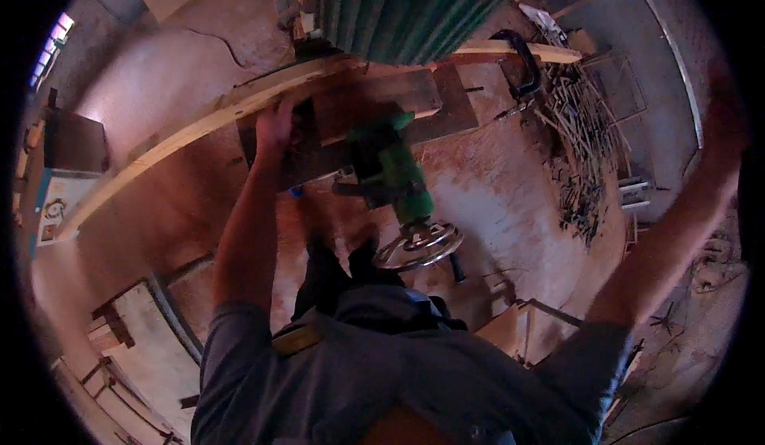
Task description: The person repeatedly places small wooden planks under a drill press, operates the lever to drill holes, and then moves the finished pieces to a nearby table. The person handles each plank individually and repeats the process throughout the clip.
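My left hand (275, 130) is at the near side of a long pale wooden beam (209, 122), its fingers bent against the beam. The beam runs across the work table (458, 110) of a green machine and looks curved in this view. Close to the right of that hand stands the machine's green body (402, 172), with a shiny metal handwheel (420, 246) at its near end. My right arm stretches far out to the right. At the dark rim, my right hand (725, 118) is too dim and blurred to show its fingers or anything in them.
Ridged green sheeting or housing (406, 11) rises beyond the beam. A dark clamp (523, 62) sits near the beam's right end. Thin wood offcuts (586, 142) lie heaped on the floor to the right. At the far left is a box-like cabinet (72, 170); boards (155, 349) lie lower left.
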Motion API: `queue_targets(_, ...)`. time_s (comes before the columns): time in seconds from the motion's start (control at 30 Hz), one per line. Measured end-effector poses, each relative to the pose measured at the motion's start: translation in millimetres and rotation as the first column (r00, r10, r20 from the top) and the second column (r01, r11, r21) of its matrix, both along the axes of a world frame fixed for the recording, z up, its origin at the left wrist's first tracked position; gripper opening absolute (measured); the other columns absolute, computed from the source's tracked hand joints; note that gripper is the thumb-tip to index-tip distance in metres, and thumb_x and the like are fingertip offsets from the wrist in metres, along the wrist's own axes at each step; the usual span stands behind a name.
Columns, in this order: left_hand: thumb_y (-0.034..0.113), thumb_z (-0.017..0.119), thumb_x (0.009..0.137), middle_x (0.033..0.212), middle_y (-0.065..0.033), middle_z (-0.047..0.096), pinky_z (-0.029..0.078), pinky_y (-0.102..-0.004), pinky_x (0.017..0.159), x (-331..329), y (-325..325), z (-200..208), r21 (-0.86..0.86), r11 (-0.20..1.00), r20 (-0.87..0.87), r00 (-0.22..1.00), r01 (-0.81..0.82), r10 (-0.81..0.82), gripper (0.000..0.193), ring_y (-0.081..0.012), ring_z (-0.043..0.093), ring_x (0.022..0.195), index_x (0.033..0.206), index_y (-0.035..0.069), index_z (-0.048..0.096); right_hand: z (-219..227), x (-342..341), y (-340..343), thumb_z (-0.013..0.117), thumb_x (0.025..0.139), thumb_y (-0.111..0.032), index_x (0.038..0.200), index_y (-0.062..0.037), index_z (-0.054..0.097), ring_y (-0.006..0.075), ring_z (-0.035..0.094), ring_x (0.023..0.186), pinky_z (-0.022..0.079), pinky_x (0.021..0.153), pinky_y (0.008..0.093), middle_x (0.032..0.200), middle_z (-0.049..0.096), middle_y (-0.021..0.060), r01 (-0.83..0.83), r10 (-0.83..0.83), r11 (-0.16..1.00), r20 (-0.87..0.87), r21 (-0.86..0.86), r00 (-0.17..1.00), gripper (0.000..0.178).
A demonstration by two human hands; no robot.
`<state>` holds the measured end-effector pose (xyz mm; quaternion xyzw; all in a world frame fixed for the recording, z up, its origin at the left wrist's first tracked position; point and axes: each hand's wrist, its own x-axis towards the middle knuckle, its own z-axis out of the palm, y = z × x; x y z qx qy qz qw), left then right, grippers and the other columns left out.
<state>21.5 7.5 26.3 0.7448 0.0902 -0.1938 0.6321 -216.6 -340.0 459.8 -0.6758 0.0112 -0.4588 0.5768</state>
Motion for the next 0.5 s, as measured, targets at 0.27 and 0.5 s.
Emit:
queue_targets(0.27,0.042,0.059,0.085,0.072,-0.0097,0.057,0.044,-0.0296,0.038,6,-7,-11,-0.109,0.994,0.092,0.996,0.0,0.01,0.044,-0.0186,0.055,0.045,0.108,0.004,0.058,-272,54,200,0.069,0.082,-0.031,0.117,-0.0045,0.058,0.0244,0.062,0.099,0.05,0.085,0.035,0.109,0.063,0.0138,-0.774,0.144,0.592,-0.915,-0.225,0.376,0.045)
queue_targets(0.5,0.037,0.061,0.084,0.079,-0.0101,0.061,0.048,-0.0287,0.045,-5,6,7,-0.211,0.973,-0.147,0.987,-0.092,0.061,0.042,-0.0198,0.058,0.053,0.108,0.002,0.059,-338,35,45,0.049,0.091,-0.043,0.073,-0.0079,0.057,0.0185,0.055,0.054,0.046,0.052,0.036,0.061,0.056,0.0059,-0.448,0.796,0.362,-0.02,0.817,0.606,0.04)
